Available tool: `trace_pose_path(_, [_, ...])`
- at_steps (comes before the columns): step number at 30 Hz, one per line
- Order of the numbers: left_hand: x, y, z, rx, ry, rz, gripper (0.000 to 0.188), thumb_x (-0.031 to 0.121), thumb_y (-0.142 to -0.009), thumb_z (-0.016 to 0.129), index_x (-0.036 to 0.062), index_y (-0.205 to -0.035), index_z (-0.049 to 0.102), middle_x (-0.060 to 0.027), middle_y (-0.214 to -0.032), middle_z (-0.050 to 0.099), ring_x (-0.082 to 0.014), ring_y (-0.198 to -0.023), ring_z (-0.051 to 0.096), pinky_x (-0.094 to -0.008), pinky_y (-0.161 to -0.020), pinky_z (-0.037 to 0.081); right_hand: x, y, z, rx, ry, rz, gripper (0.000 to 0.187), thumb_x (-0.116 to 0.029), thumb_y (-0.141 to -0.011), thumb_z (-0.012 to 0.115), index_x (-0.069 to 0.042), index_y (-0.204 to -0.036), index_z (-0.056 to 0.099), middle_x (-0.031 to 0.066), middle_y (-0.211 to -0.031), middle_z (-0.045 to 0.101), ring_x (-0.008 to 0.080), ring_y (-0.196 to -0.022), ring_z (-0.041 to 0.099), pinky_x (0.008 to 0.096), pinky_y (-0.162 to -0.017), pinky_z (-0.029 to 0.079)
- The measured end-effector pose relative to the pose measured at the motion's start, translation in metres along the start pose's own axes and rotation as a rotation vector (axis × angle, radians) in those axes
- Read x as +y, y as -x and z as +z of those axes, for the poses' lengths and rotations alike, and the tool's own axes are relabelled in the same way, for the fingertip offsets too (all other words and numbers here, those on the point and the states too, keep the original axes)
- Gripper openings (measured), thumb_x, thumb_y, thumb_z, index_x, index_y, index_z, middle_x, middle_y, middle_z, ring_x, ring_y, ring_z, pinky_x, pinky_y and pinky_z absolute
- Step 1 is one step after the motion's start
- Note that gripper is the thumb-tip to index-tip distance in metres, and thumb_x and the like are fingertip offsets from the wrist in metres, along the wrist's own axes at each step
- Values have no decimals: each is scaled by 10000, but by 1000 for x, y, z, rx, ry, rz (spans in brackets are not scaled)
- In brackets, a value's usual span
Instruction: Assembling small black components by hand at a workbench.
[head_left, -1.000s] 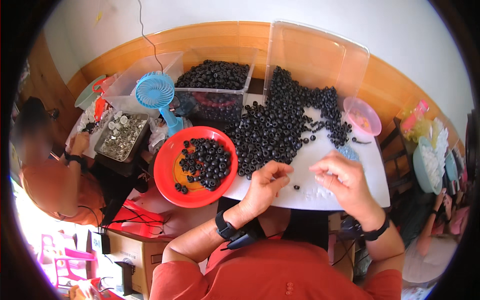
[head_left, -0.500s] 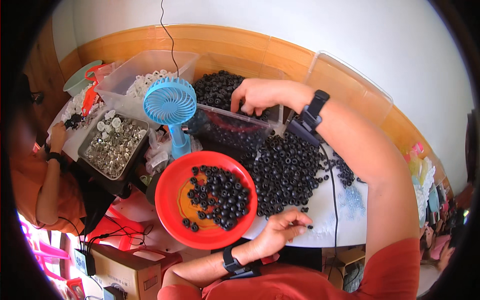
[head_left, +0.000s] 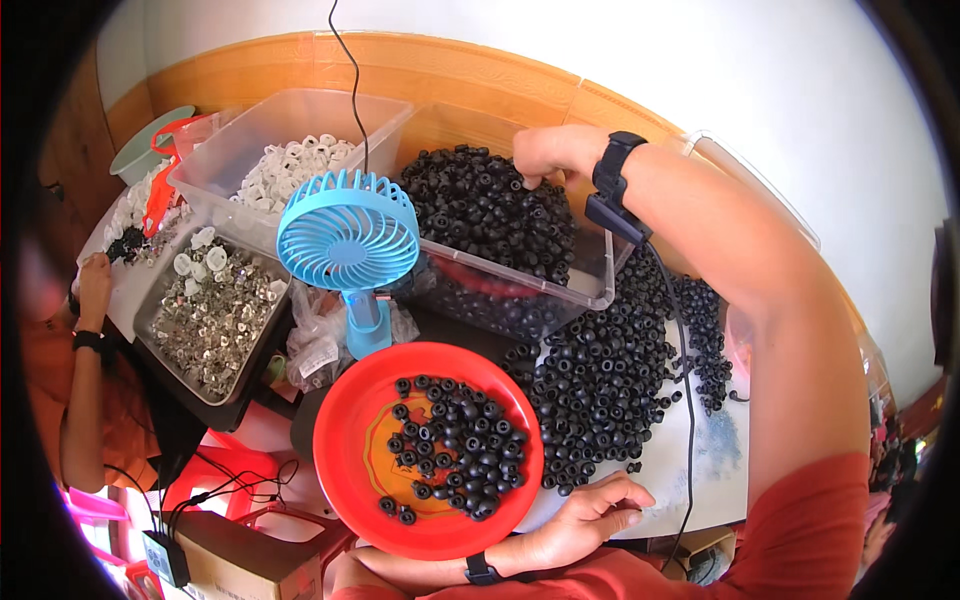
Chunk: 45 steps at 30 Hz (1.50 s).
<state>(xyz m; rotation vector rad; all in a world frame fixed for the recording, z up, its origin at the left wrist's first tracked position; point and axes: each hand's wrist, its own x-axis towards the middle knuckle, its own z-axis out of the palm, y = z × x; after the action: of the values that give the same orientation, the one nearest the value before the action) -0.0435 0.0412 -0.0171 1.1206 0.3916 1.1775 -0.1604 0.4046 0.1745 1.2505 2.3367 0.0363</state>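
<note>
My right hand reaches over the far edge of a clear plastic bin. Its fingers point down at the heap of small black hollow round pieces; the fingertips are mostly hidden. By the table's near edge is my left hand, fingers bent and thumb a little apart from the forefinger, with nothing visible between them. Left of it, a red basin holds a loose group of the same black pieces. More black pieces lie spread across the table between that hand and the bin.
A blue fan stands behind the basin. Farther left are a bin of white parts, a metal tray of shiny small parts and another person's hand. A black cable crosses the white tabletop.
My right hand has risen from inside the bin toward its far edge, fingers still downward. A small dark piece by my left thumb and forefinger no longer shows there. The whole view has shifted.
</note>
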Motion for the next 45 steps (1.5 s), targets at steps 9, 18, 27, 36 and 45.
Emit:
trace_pose_path(9, [4,1,3,-3,-3,53,169,-26,-939,603,13,-1104,611,-51,-986,552,-160,-929,565,-271,-835,450,-37,-37,-13,116,-448,51,368,-140,-896,657,25,-1220,598,241,-1295,588,330,-752,697,366,-497,553])
trace_pose_path(18, [1,-1,0,-21,-8,74,158,-19,-935,612,11,-1089,614,-58,-977,557,-181,-903,565,-280,-816,452,-80,8,1,46,-173,-568,431,-140,-806,764,-58,-1215,653,111,-1125,665,244,-814,627,399,-653,531])
trace_pose_path(27, [4,2,-1,-18,-8,43,154,8,-955,624,32,-1107,634,-41,-992,580,-139,-929,596,-274,-830,487,9,51,18,-216,56,-389,357,-125,-798,750,-70,-1147,700,98,-1020,719,252,-913,658,374,-777,528])
trace_pose_path(36, [10,6,1,12,39,-69,155,22,-974,606,19,-1126,639,-24,-999,571,-108,-924,573,-253,-794,476,22,57,10,18,-372,-374,446,-118,-831,712,-83,-1271,650,116,-1068,686,235,-889,664,352,-774,567])
trace_pose_path(45, [3,8,1,27,47,11,179,18,-985,596,27,-1156,648,-23,-1079,580,-68,-830,565,-206,-622,498,-5,36,20,-64,-561,-300,373,-122,-904,649,-105,-1276,649,59,-833,665,180,-694,639,334,-635,542])
